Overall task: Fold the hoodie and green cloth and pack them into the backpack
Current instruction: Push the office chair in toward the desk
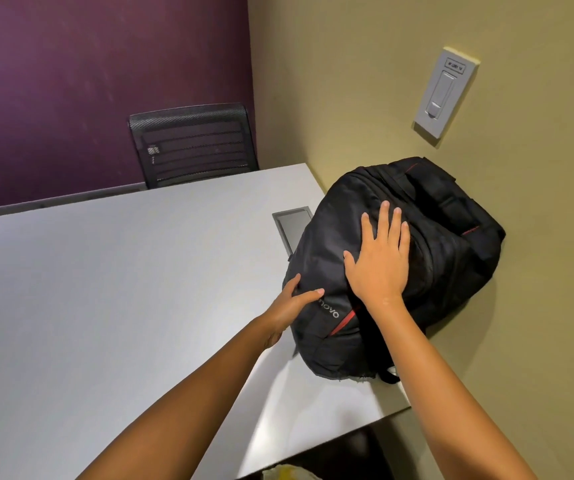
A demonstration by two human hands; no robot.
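Black backpack (341, 216) under flat right-hand fingers (387, 220), left-hand fingers (304, 295) alongside

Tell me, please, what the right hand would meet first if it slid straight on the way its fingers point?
Probably the padded top handle of the black fabric backpack, which the flat right hand presses; beyond that, the olive wall. Depth is uncertain.

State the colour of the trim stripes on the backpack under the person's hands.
Red, on a black backpack; the head view shows a stripe by the logo.
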